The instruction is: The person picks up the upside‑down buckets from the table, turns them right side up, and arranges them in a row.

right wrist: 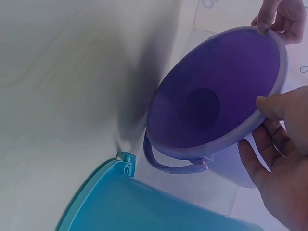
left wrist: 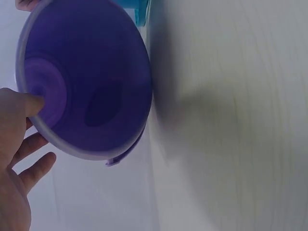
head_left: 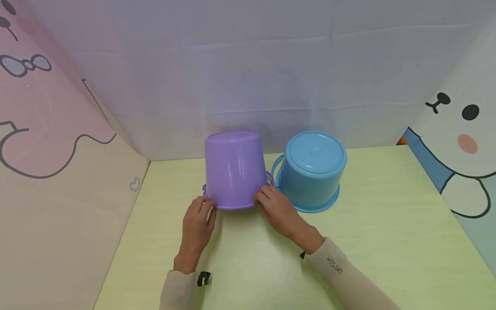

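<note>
A purple bucket is tipped mouth-down, with its near rim raised off the table. My left hand pinches that rim at the left, thumb inside and fingers outside, as the left wrist view shows. At the right side of the same rim, my right hand grips it between thumb and fingers. In the right wrist view the bucket's inside faces the camera, and its purple handle hangs at the side. Beside it a light blue bucket stands upside down, close to my right hand.
Both buckets are on a pale yellow-green table. A whitish cloth wall rises right behind them. Printed side panels with cartoon figures border the table at left and right.
</note>
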A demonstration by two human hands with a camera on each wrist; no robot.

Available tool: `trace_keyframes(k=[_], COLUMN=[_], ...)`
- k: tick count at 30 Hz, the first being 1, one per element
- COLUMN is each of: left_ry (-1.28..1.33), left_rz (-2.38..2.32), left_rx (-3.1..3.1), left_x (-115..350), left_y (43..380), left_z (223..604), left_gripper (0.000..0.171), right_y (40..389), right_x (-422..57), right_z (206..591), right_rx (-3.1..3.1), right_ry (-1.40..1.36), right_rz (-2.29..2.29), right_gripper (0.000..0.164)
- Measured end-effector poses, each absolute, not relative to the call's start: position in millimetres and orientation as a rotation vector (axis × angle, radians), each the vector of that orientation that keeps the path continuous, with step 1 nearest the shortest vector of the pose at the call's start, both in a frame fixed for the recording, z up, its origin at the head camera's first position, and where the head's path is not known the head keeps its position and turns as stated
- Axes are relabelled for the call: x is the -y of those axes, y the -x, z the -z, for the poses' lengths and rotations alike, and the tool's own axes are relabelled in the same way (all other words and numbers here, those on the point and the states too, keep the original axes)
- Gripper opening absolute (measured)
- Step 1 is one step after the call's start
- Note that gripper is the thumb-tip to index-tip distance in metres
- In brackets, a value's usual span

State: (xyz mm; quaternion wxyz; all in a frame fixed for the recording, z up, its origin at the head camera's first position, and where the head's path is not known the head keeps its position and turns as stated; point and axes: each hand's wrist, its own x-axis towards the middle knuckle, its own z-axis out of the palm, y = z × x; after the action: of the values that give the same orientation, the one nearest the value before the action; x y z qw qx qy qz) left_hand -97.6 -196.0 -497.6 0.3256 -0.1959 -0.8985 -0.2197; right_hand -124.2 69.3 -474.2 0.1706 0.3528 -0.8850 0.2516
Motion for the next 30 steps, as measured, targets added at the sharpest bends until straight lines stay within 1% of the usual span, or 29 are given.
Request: trace_keyframes(k=[15, 22, 27, 30], left_ry=[0.537, 0.526, 0.516, 0.501], left_rz=[0.659, 0.667, 0.670, 0.678], left_rx=[2.231, 2.206, 2.174, 2.182], left_x=[190.5, 188.4, 186.6, 185.8], left_y=[104.0, 106.6, 109.9, 110.6], left_z=[480.9, 472.9, 467.6, 464.4], left_gripper=[0.029, 0.023, 0.026, 0.023], right_y=[128.1, 128.0, 128.4, 128.7], right_x=[-71.8, -71.4, -71.7, -72.1], right_z=[474.5, 472.7, 469.6, 467.0], right_rx=[2.319, 2.286, 2.264, 2.257], right_ry=[-0.944, -0.913, -0.907, -0.909], right_rz=[-0.863, -0.910, -0.943, -0.973], right_gripper=[0.020, 0.022, 0.024, 0.023])
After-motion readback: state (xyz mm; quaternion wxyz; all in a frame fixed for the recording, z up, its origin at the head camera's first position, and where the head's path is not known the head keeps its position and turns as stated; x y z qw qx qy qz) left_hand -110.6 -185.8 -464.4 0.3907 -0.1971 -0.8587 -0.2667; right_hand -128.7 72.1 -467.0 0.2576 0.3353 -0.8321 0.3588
